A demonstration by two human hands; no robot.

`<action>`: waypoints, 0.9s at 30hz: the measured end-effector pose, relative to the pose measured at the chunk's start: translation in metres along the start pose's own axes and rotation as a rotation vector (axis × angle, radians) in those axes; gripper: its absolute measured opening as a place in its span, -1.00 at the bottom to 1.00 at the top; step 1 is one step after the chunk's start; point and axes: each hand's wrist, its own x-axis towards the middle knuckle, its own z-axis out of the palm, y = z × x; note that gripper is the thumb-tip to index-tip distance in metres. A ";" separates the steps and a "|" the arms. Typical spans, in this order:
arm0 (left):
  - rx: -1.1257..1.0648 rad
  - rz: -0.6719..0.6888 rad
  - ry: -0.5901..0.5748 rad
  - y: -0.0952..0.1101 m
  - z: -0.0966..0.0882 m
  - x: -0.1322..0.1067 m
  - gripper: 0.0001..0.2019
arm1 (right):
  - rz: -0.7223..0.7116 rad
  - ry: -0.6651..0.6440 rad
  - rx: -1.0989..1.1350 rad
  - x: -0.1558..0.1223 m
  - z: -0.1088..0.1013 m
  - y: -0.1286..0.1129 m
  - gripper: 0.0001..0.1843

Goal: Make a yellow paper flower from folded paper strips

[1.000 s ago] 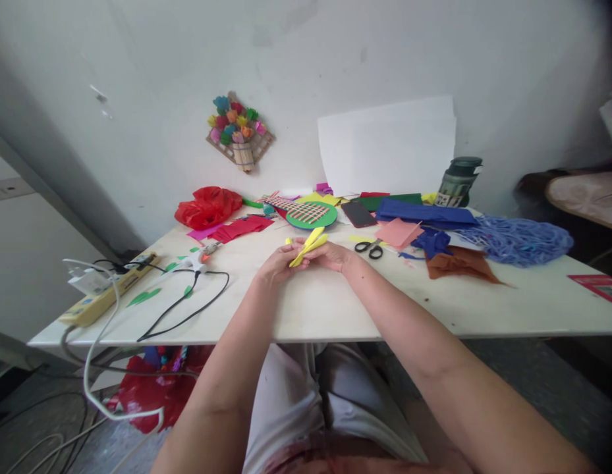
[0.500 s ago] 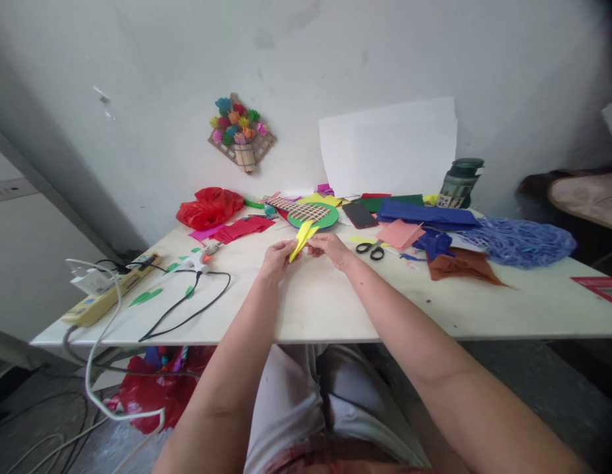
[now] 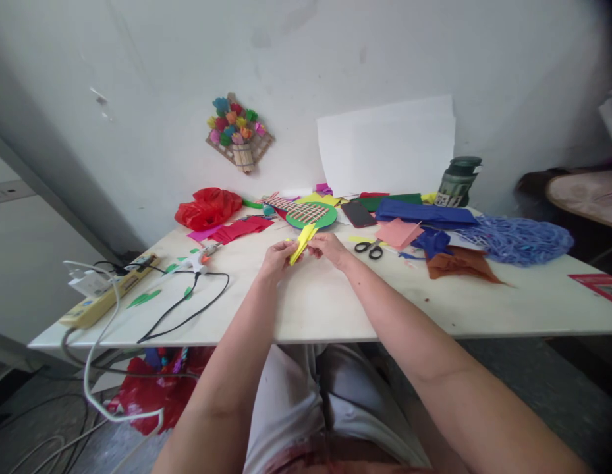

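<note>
- Two bare hands meet over the near-middle part of the white table (image 3: 325, 309), and between them I see a folded yellow paper strip (image 3: 302, 245).
- From my view, its long axis runs aslant: the lower end points near and left, the upper end far and right, toward the green lute-shaped craft piece (image 3: 311, 212) behind it.
- The strip lies just right of the left hand (image 3: 277, 259), whose thumb and fingers pinch it along its left side.
- On the other side, the right hand (image 3: 330, 249) has its fingertips drawn together close by the strip's right edge; I cannot tell whether they nip the paper or only rest beside it.
- I judge the left hand the nearer of the two, as it overlaps the strip more.
- The paper looks bright yellow, thin and creased, narrow at the near end and fanning into layered points at the far end; I cannot count the layers.
- Right of the hands I see black-handled scissors (image 3: 369, 249); well apart on the left lies a white glue gun (image 3: 199, 259).
</note>
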 end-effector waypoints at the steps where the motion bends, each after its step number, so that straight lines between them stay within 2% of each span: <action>1: -0.005 -0.003 0.006 0.000 0.000 0.000 -0.71 | -0.001 -0.001 0.005 0.000 0.000 0.000 -0.83; 6: -0.009 -0.007 -0.002 0.000 0.000 0.000 -0.71 | 0.022 -0.020 0.041 0.000 -0.001 0.000 -0.84; 16: 0.034 0.027 -0.012 -0.003 -0.003 0.004 -0.75 | -0.026 -0.061 0.012 -0.002 -0.001 -0.002 -0.80; 22: 0.036 0.045 0.016 -0.006 -0.004 0.007 -0.74 | -0.076 0.008 -0.072 0.000 0.002 0.002 -0.61; 27: 0.059 0.049 0.021 -0.006 -0.002 0.006 -0.71 | -0.077 0.043 -0.078 0.004 0.004 0.009 -0.64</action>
